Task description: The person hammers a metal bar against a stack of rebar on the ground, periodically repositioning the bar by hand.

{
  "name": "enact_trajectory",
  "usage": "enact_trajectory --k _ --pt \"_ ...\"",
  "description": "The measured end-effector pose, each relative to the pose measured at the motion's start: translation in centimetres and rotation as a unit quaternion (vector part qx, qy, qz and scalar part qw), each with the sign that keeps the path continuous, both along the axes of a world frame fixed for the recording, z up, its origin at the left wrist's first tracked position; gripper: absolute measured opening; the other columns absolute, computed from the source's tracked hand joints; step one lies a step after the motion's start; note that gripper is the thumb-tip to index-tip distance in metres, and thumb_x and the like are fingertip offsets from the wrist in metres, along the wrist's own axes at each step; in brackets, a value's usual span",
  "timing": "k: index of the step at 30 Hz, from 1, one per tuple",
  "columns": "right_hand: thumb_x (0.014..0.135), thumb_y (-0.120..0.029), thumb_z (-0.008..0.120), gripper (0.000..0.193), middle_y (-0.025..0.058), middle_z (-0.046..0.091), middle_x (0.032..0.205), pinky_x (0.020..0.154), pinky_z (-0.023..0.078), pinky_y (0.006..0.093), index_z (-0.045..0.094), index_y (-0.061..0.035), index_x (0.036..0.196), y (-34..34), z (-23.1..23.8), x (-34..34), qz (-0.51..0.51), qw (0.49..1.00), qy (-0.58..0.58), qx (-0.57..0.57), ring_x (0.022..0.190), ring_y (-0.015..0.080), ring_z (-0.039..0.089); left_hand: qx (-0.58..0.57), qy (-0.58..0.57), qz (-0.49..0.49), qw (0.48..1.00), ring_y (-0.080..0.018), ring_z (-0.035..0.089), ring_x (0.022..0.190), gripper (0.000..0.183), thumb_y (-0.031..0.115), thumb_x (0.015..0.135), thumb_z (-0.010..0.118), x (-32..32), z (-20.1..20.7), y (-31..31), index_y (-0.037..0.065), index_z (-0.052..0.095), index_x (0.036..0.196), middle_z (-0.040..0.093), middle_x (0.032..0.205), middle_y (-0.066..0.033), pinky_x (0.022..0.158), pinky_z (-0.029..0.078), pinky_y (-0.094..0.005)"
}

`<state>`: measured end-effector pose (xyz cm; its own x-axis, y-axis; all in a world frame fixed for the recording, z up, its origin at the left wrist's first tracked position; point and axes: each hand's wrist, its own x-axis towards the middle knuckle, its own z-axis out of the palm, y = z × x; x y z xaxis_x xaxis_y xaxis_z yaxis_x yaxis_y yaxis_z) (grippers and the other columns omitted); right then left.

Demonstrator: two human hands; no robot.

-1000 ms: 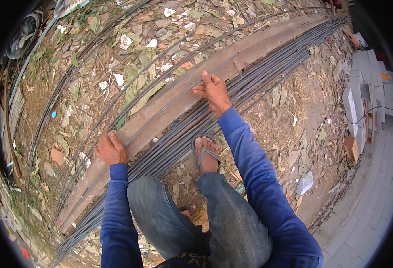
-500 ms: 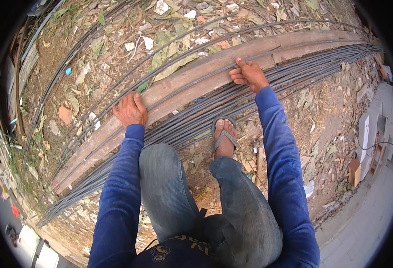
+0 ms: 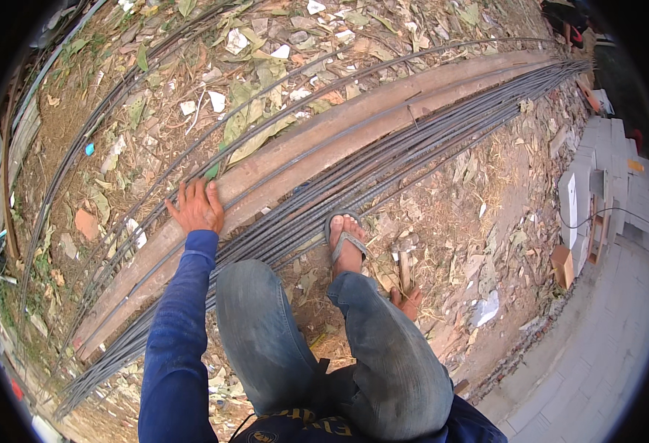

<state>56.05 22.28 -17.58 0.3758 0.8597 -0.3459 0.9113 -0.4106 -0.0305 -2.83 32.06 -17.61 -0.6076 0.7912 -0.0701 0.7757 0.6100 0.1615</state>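
Note:
My left hand (image 3: pixel 197 208) rests with spread fingers on a long wooden plank (image 3: pixel 368 111), pressing over a thin steel rod (image 3: pixel 306 153) that lies along it. Beside the plank, on my side, runs a bundle of dark ribbed steel rods (image 3: pixel 383 155). My right hand (image 3: pixel 408 303) is low at the ground, just right of my bent knee, its wrist hidden behind the leg. Thumb and fingers are apart there, around the near end of a short wooden piece like a handle (image 3: pixel 405 272); whether they touch it I cannot tell.
My sandalled foot (image 3: pixel 348 240) stands by the bundle. More loose rods (image 3: pixel 81 140) curve across the leafy, rubble-strewn ground at the left. Grey paving (image 3: pixel 590 332), a small brown box (image 3: pixel 563 266) and grey slabs (image 3: pixel 623 177) lie at the right. Another person (image 3: pixel 571 26) is at the far right.
My right hand has left the rod on the plank and dropped back beside my knee to the short wooden piece. My left hand stays on the plank. The view has shifted slightly right.

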Motion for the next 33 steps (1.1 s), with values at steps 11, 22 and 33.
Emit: enact_trajectory --k 11,22,33 --pt "0.083 -0.028 0.072 0.057 0.0178 0.063 0.081 0.068 0.053 0.0513 0.056 -0.0072 0.134 3.4 11.1 0.6 0.12 0.992 -0.008 -0.04 0.071 0.0471 0.063 0.152 -0.034 0.091 0.984 -0.0319 0.045 0.139 0.045 0.045 0.102 0.043 -0.4 -0.8 -0.4 0.014 0.064 0.127 0.063 0.133 -0.0114 0.118 0.016 -0.0633" --pt "0.105 -0.057 0.04 0.058 0.0026 0.051 0.074 0.047 0.042 0.0245 0.053 -0.0029 0.121 23.0 38.3 -21.0 0.052 0.79 0.559 0.247 0.052 0.0098 0.049 0.047 -0.006 0.088 0.995 -0.0336 0.04 0.143 0.053 0.05 0.105 0.032 -0.7 0.2 -0.1 0.016 0.06 0.134 0.06 0.139 -0.0081 0.118 0.015 -0.0654" --pt "0.104 -0.043 0.049 0.046 0.0175 0.058 0.062 0.055 0.047 0.0447 0.063 0.0007 0.1 24.2 9.1 -20.0 0.277 0.921 0.191 0.198 0.056 0.0261 0.058 0.107 -0.014 0.088 0.99 -0.0325 0.033 0.148 0.056 0.052 0.105 0.03 0.8 0.2 1.4 0.02 0.05 0.145 0.051 0.149 -0.005 0.12 0.01 -0.0642"
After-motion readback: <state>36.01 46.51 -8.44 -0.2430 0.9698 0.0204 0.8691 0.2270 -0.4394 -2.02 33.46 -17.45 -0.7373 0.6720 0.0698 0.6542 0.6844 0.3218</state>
